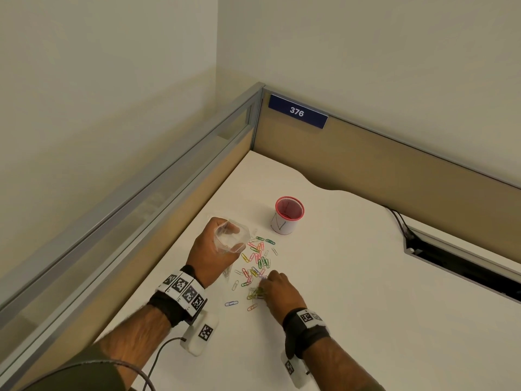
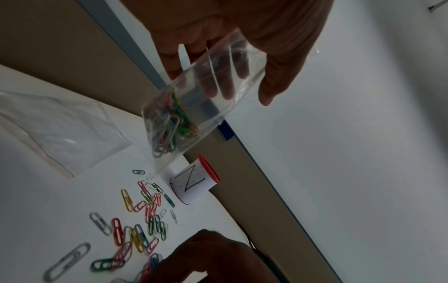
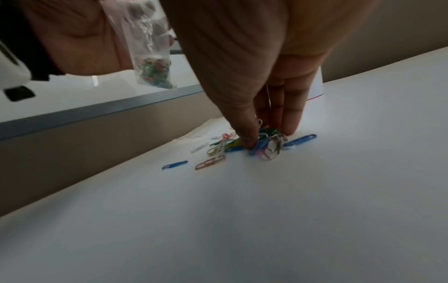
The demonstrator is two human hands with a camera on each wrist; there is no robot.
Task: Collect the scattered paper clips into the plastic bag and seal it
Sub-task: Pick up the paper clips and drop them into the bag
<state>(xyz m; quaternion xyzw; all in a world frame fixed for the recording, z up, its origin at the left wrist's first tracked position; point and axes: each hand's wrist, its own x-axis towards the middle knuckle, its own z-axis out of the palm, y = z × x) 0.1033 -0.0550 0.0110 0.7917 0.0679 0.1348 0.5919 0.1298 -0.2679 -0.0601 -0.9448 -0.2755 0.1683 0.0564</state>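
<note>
Corner cubicle, beige walls, tan partition panels point(image 1: 394, 165) with grey metal trim meeting at far corner. White desk point(image 1: 352, 292) as landmark.

Left of desk: glass-topped partition rail point(image 1: 127, 198) along desk's left edge. Left hand point(image 1: 210, 251) raised above desk's left-centre, fingers and thumb curled round mouth of clear plastic bag point(image 2: 194, 99), mouth held wide; some colored clips already bunched in bag's bottom, bag hanging off the desk surface. Second flat clear bag point(image 2: 60, 132) lying on desk near left edge.

Desk centre: loose paper clips point(image 1: 258, 259) scattered flat, mixed colors, a few strays nearer the front edge. Right hand point(image 1: 277, 292) fingertips down on desk, thumb and fingers pinching a small clump of clips point(image 3: 265, 142).

Behind clips toward desk's back: red mesh cup point(image 1: 288, 214) wrapped in white paper, upright. Blue plate "376" point(image 1: 297, 110) on back partition above desk corner. Desk's right: black cable slot point(image 1: 462, 263), cables running in.
</note>
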